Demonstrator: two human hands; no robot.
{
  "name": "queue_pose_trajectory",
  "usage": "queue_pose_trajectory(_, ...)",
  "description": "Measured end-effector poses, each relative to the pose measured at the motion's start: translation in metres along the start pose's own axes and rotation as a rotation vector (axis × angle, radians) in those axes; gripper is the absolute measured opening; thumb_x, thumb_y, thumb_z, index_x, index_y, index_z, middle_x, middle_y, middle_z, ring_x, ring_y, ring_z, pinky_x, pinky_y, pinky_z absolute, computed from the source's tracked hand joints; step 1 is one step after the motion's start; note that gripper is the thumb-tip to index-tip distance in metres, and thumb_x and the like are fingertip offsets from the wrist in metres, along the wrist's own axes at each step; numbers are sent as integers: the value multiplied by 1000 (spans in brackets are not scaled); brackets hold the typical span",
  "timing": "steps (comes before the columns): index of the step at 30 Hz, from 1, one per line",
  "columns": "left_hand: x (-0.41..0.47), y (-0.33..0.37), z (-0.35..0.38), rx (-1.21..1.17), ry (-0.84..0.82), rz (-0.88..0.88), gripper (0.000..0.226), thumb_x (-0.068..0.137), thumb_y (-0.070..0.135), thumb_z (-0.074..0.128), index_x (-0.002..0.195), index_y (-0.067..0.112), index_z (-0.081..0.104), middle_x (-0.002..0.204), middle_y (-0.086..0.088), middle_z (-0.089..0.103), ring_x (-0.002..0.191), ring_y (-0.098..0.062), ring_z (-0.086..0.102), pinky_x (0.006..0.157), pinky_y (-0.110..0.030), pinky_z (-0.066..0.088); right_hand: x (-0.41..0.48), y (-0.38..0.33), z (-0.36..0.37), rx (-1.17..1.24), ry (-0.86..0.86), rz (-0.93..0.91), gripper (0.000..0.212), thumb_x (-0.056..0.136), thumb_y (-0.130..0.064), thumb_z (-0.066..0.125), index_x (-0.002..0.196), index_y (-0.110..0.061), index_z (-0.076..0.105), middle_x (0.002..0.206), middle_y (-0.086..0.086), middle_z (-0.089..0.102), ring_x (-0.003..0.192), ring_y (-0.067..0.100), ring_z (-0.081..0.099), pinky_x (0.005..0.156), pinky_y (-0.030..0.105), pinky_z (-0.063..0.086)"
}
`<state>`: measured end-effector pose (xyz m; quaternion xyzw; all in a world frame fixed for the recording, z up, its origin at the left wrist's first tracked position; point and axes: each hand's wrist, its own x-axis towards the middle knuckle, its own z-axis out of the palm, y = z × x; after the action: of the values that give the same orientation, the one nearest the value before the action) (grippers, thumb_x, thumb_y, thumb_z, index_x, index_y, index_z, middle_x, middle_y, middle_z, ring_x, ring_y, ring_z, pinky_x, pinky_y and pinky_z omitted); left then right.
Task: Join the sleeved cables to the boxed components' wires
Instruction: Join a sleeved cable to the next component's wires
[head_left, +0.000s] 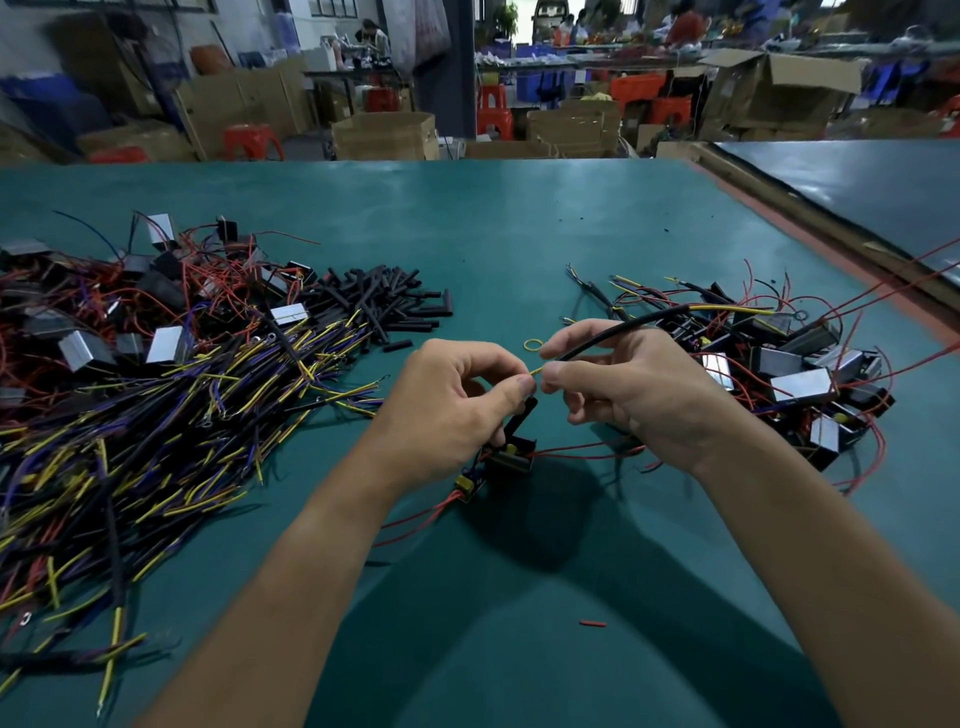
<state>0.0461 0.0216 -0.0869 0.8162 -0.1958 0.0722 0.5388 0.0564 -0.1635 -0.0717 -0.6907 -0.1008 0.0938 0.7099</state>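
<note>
over the teal table mat (519, 234), the left hand (457, 410) pinches a lead from the small black boxed component (511, 456) below it. the right hand (639, 395) grips the black sleeved cable (623, 327), nipping its thin yellow wire tip (537, 370). best to overlap the bared ends fully, then twist tight.

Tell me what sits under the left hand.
Below the left hand a black boxed component shows, red wires trailing from it across the green table. The palm hides where its black lead runs up toward the pinched yellow wire.
</note>
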Motion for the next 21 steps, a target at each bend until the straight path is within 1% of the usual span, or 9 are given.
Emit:
queue_pose_trajectory(2,0,2,0,-20,-1,-15,11,86,18,64,78,15,72,65,-1,67,46,-14,60,48,-32,51,0,0,1,-19,6,-20,11,83,0,71,84,-10,67,73,13,69,53,12,54,52,21,51)
queue_pose_trajectory(5,-3,4,-1,-42,12,-43,9,76,18,64,75,15,72,59,3,66,45,-13,59,47,-26,47,-1,0,3,-42,22,-34,12,82,2,71,81,-9,67,74,17,68,52,13,53,51,21,51)
queue_pose_trajectory(7,-4,4,-1,-36,-8,-47,7,72,17,68,76,15,72,58,6,65,46,-12,56,47,-23,44,-1,0,3,-51,25,-34,12,82,3,71,80,-8,67,74,19,67,52,14,54,51,21,51)
queue_pose_trajectory(10,-4,2,0,-16,-35,-43,9,67,19,77,75,17,73,61,2,66,50,-11,52,49,-25,41,-1,0,2,-41,20,-26,12,82,4,70,82,-6,65,70,12,68,51,14,53,51,21,51)
queue_pose_trajectory(12,-4,1,2,-18,-41,-43,7,70,15,80,73,16,74,58,4,63,50,-11,49,50,-26,39,-2,0,1,-33,12,-17,12,83,5,69,83,-6,65,69,10,69,52,15,53,51,21,51)
queue_pose_trajectory(14,-3,-1,2,-28,-37,-49,5,72,17,79,74,15,74,57,6,62,50,-11,48,51,-27,39,-2,0,0,-33,3,-15,11,83,5,69,83,-6,65,69,10,69,52,15,53,51,21,51)
queue_pose_trajectory(18,-2,-2,3,-33,-21,-53,8,70,24,74,73,16,74,57,6,64,50,-13,50,49,-27,41,-1,1,1,-38,-2,-23,11,83,4,70,83,-6,65,69,11,69,52,15,54,51,21,51)
queue_pose_trajectory(21,-2,-2,3,-50,-14,-68,10,70,23,74,75,15,74,57,4,65,48,-16,51,46,-36,44,-1,1,2,-50,5,-40,11,83,5,70,82,-5,65,67,10,68,51,15,54,51,21,51)
